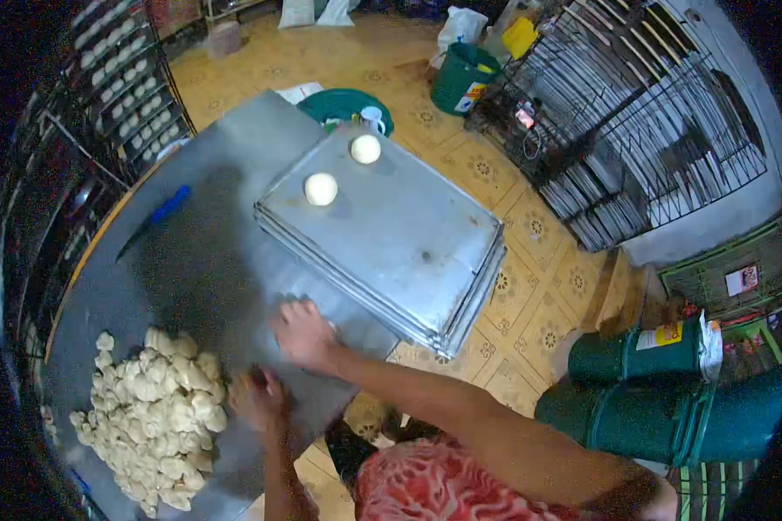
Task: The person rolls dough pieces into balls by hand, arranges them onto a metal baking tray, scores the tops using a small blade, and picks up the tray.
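On the metal tabletop, a large pile of pale dough pieces (156,412) lies at the lower left. Just right of it is my left hand (259,399), its fingers bent and whatever they may hold too small to make out. My right hand (304,334) is cupped palm-down on the table, nearly covering something pale at its edge, probably dough. Two round dough balls, one nearer (321,188) and one farther (366,149), sit on the top tray of a stack of metal trays (391,234) beyond my right hand.
A blue-handled knife (172,203) lies on the table (261,130) at the left. Racks with dough-filled trays (126,82) stand at the far left. A green basin (330,103) is behind the trays, and green drums (634,425) stand at the right.
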Demonstrator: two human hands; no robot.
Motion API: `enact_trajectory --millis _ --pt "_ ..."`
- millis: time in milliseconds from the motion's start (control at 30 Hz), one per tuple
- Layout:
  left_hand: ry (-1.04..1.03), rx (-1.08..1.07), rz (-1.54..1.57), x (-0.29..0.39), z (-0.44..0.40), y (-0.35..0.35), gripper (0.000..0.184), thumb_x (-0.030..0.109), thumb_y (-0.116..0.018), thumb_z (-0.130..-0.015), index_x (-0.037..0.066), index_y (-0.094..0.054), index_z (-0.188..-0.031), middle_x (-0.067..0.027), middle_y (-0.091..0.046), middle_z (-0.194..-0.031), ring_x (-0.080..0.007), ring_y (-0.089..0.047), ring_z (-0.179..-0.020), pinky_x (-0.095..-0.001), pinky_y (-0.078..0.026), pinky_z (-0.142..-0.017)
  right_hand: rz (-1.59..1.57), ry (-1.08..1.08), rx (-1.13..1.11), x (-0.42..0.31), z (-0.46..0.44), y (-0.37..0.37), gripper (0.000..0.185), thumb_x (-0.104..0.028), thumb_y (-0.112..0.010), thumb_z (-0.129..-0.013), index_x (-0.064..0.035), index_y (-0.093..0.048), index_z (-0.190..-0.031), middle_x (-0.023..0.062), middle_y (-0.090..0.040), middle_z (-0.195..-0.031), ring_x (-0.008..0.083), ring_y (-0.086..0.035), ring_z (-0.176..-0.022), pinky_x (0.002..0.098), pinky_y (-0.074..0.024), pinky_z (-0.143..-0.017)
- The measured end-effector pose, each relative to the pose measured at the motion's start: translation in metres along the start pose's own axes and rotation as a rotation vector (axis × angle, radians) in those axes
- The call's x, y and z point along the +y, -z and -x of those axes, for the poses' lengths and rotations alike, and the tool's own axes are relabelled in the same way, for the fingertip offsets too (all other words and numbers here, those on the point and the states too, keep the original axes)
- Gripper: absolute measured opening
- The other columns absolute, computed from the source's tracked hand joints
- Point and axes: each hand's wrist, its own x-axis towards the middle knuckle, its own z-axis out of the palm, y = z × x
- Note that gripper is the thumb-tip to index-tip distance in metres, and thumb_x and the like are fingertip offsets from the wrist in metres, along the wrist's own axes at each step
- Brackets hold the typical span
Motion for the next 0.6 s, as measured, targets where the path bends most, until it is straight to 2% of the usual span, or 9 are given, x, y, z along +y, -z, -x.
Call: enact_trajectory --millis 33,167,267,333,367,467,533,567,600 --pt "0.171 -0.037 0.120 0.009 -0.008 0.002 0.039 0.036 -0.073 -0.085 0.004 -0.068 -0.106 -0.0146 -0.067 -0.109 -0.0434 -0.060 -0.103 -0.0519 -0.044 -0.101 -0.005 -0.006 0.000 -0.006 0.001 -0.009 0.036 -0.027 -0.062 -0.086 -0.0032 -0.067 -0.112 0.0165 -0.063 -0.113 0.0330 -0.058 -0.104 0.0534 -0.0447 -0.091" --pt "0.163 -0.095 0.193 -0.023 0.023 -0.016 0.039 0.034 -0.073 -0.085 0.006 -0.068 -0.111 -0.0152 -0.066 -0.111 -0.0421 -0.060 -0.103 -0.0525 -0.045 -0.097 0.007 0.022 0.019 -0.018 0.025 0.008 0.030 -0.028 -0.063 -0.086 -0.0043 -0.068 -0.104 0.0174 -0.059 -0.110 0.0331 -0.056 -0.108 0.0517 -0.0431 -0.093" --pt "-0.142 -0.020 0.169 -0.053 0.055 -0.018 0.030 0.033 -0.070 -0.089 0.007 -0.066 -0.103 -0.0156 -0.065 -0.108 -0.0407 -0.061 -0.102 -0.0543 -0.045 -0.092 0.001 0.003 -0.079 -0.005 0.065 0.045 0.025 -0.026 -0.062 -0.086 -0.0058 -0.065 -0.100 0.0141 -0.058 -0.101 0.0301 -0.056 -0.101 0.0489 -0.0439 -0.088" --pt "-0.214 0.017 -0.080 -0.027 0.030 0.000 0.032 0.035 -0.067 -0.092 0.006 -0.066 -0.104 -0.0167 -0.066 -0.103 -0.0407 -0.061 -0.101 -0.0572 -0.045 -0.088 0.075 0.034 -0.157 0.006 0.061 0.037 0.022 -0.024 -0.062 -0.085 -0.0067 -0.063 -0.097 0.0124 -0.058 -0.095 0.0287 -0.057 -0.095 0.0472 -0.0444 -0.085" --pt "-0.215 0.004 -0.082 -0.022 0.012 -0.009 0.032 0.035 -0.067 -0.092 0.006 -0.066 -0.104 -0.0167 -0.066 -0.103 -0.0407 -0.061 -0.101 -0.0572 -0.045 -0.088 0.058 0.045 -0.026 0.005 0.040 0.019 0.024 -0.025 -0.063 -0.083 -0.0067 -0.063 -0.099 0.0116 -0.058 -0.095 0.0285 -0.056 -0.095 0.0477 -0.0439 -0.085" --pt "0.025 0.041 0.018 0.007 -0.020 -0.013 0.037 0.039 -0.063 -0.094 0.005 -0.067 -0.106 -0.0173 -0.065 -0.104 -0.0410 -0.060 -0.101 -0.0567 -0.044 -0.090 0.064 0.049 0.116 -0.003 0.001 -0.042 0.025 -0.027 -0.065 -0.081 -0.0077 -0.064 -0.097 0.0104 -0.058 -0.096 0.0280 -0.055 -0.095 0.0476 -0.0433 -0.086" --pt "0.360 -0.230 0.164 0.028 -0.034 0.013 0.032 0.033 -0.064 -0.099 0.005 -0.066 -0.114 -0.0203 -0.068 -0.115 -0.0430 -0.061 -0.105 -0.0582 -0.044 -0.096 0.098 0.060 0.170 -0.007 0.001 -0.037 0.024 -0.028 -0.065 -0.080 -0.0086 -0.065 -0.095 0.0098 -0.059 -0.096 0.0278 -0.055 -0.097 0.0471 -0.0431 -0.086" --pt "0.352 -0.217 0.167 0.010 -0.016 0.006 0.032 0.033 -0.064 -0.099 0.005 -0.066 -0.114 -0.0203 -0.068 -0.115 -0.0430 -0.061 -0.105 -0.0582 -0.044 -0.096 0.068 0.051 0.104 -0.013 0.013 -0.016 0.022 -0.029 -0.065 -0.080 -0.0097 -0.066 -0.091 0.0088 -0.059 -0.096 0.0277 -0.055 -0.097 0.0470 -0.0428 -0.087" --pt "0.171 -0.166 0.245 -0.027 0.020 -0.017 0.032 0.036 -0.062 -0.098 0.005 -0.066 -0.108 -0.0185 -0.067 -0.108 -0.0431 -0.060 -0.103 -0.0569 -0.043 -0.094 0.041 0.053 0.034 -0.013 0.023 0.000 0.021 -0.029 -0.065 -0.079 -0.0108 -0.067 -0.088 0.0079 -0.060 -0.096 0.0277 -0.055 -0.098 0.0469 -0.0426 -0.088"
